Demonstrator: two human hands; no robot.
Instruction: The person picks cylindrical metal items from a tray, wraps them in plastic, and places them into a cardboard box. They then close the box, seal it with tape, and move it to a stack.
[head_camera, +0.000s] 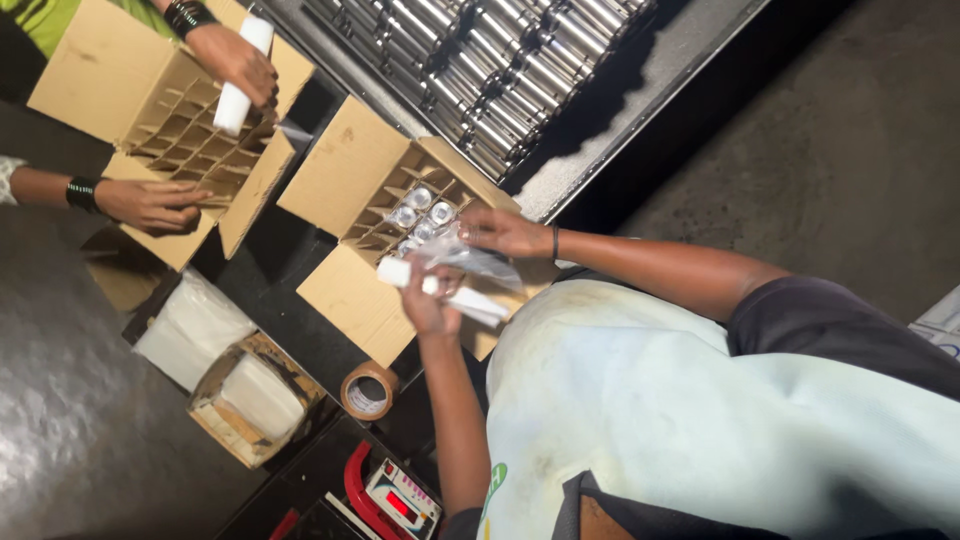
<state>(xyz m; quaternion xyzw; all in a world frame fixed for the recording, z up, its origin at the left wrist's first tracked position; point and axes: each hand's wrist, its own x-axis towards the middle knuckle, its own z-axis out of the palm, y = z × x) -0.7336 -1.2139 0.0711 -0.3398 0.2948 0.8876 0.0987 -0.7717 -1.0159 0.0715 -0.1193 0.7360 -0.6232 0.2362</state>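
While the left hand (430, 300) grips the white paper-wrapped cylinder (440, 290) lying crosswise, the right hand (500, 232) pinches the clear plastic bag (470, 255) at its upper end, just short of the open divided cardboard box (400, 215).

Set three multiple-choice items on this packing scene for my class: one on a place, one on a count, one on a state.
1. Where does the brown roll of tape lie?
A inside a box
B on the dark surface beside the nearer cardboard box
C on the metal cylinders

2. How many open cardboard boxes with dividers show?
A one
B two
C four

3. The left hand is:
A shut on a white plastic tube
B flat and empty
C out of view

Answers:
1. B, it lies outside the nearer cardboard box.
2. B, that box and the farther cardboard box.
3. A, fingers wrap the white plastic tube.
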